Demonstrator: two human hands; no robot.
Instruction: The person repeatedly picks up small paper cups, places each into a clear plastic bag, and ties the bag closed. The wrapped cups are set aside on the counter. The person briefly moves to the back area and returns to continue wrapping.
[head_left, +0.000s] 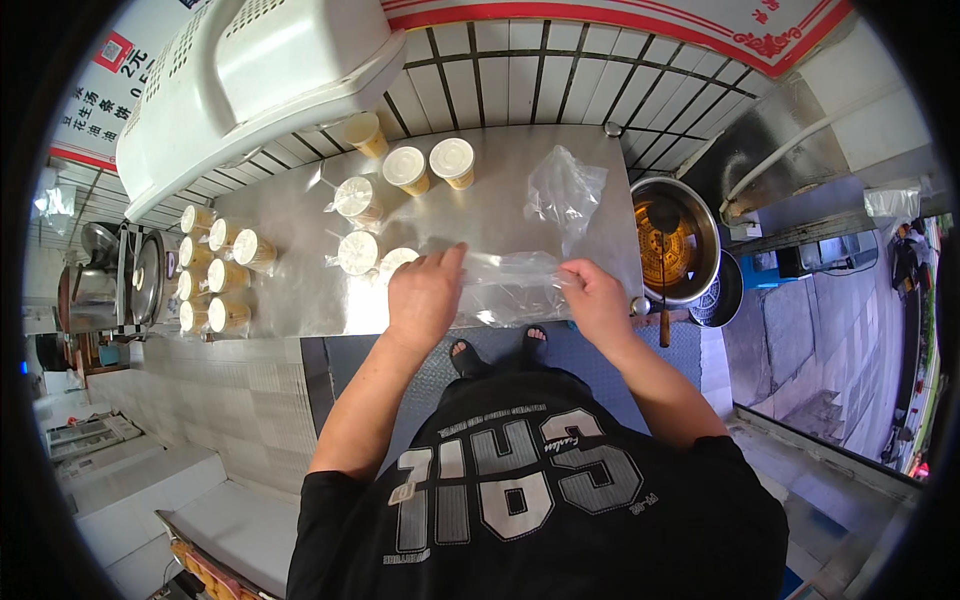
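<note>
A clear plastic bag (514, 289) is stretched flat between my two hands above the front edge of the steel table (300, 300). My left hand (425, 292) has the bag's left end at its fingers and partly covers a lidded paper cup (397, 259). At the bag's other end, my right hand (598, 298) pinches a corner between thumb and fingers. Another lidded cup (358, 253) stands just left of my left hand. Behind the held bag, a crumpled clear plastic bag (564, 184) lies on the steel.
Two lidded cups (452, 159) and an open-topped cup (365, 135) stand along the back. Several bagged cups (227, 275) fill the left end. A white plastic cover (292, 67) overhangs the back left. Beyond the right edge sits a metal pot (701, 225) of amber liquid with a wooden-handled tool (664, 330).
</note>
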